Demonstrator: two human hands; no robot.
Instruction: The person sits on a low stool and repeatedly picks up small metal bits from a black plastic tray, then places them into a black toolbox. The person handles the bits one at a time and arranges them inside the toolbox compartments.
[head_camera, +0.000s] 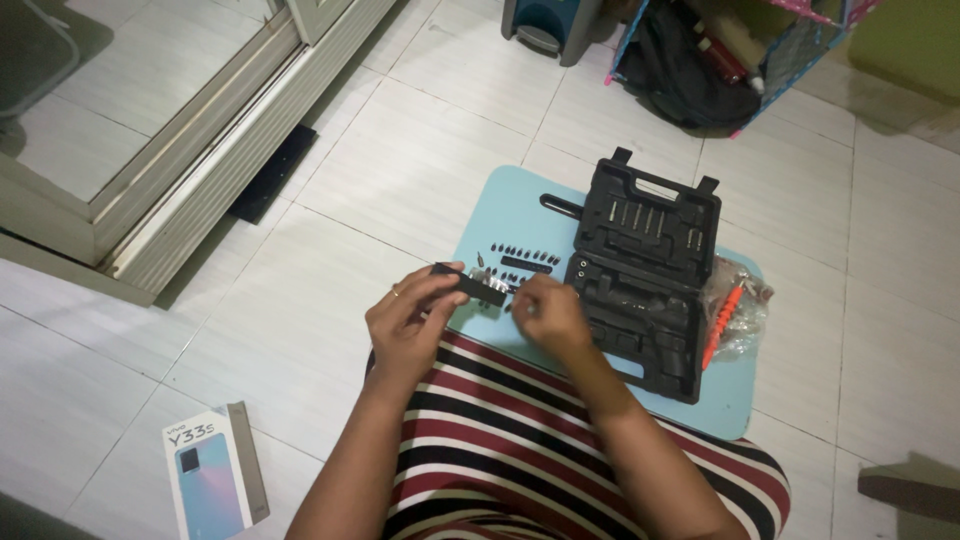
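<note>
Left hand (410, 325) pinches a black bar (468, 284) in its grip; right hand (548, 312), fingers pressed together beside that grip, works its end (small part unclear). Best keep the bar level above the blue table (520, 200), near the 1 open tool case (640, 270).

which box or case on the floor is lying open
The black tool case on the light blue mat, lid flung back showing its slots. The phone box at lower left is closed.

This is a home, someone's living space: pale tiled floor (380, 170), a sliding glass door (150, 110) in its metal track on the left, and a bag-stuffed storage rack (720, 60) against the far wall.
</note>
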